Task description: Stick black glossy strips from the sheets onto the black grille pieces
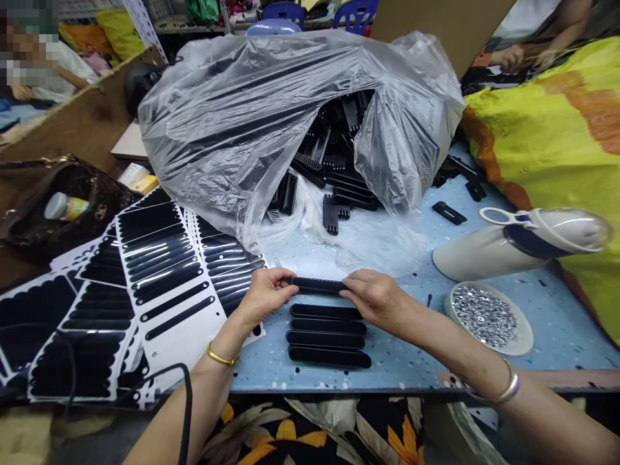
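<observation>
Between both hands I hold a long black strip-shaped piece (318, 285) with rounded ends, level above the blue speckled table (402, 361). My left hand (268, 290) pinches its left end, and my right hand (375, 296) grips the right end. Just below, several similar black pieces (327, 336) lie in a neat stack of rows. To the left are white sheets (181, 336) carrying black strip stickers, some strips peeled away. A clear plastic bag (271, 97) at the back spills black toothed plastic parts (332, 213).
On the right stand a bowl (526, 332) of small shiny metal parts and a white bottle (484, 252). A yellow sack (557, 123) leans behind them. A brown handbag (92, 181) sits at left. Other people's hands (508, 59) show at the back right.
</observation>
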`<state>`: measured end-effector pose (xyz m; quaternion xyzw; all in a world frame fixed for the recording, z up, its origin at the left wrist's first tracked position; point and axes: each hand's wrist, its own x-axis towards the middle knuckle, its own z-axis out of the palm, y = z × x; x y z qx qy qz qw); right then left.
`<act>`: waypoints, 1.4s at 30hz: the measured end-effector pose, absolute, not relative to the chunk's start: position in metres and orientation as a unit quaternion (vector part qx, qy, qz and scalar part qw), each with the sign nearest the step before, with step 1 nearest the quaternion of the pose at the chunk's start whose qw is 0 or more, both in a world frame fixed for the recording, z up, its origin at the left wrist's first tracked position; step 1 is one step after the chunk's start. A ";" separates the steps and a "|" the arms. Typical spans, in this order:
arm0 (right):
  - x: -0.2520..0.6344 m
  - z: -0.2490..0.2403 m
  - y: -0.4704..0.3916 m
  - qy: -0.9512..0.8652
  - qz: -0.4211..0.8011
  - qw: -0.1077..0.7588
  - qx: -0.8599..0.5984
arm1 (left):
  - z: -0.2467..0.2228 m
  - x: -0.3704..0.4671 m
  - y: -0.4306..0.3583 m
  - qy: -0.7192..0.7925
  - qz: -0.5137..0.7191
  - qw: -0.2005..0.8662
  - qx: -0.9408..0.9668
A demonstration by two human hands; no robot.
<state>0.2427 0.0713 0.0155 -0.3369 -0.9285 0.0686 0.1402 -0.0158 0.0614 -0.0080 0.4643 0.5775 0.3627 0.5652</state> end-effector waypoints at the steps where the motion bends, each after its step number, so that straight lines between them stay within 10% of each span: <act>1: 0.243 0.015 0.071 -0.929 0.069 0.140 -0.337 | -0.008 -0.016 0.061 0.576 0.363 0.565 0.466; 42: 0.241 0.015 0.069 -0.919 0.075 0.146 -0.358 | -0.007 -0.017 0.062 0.551 0.379 0.569 0.478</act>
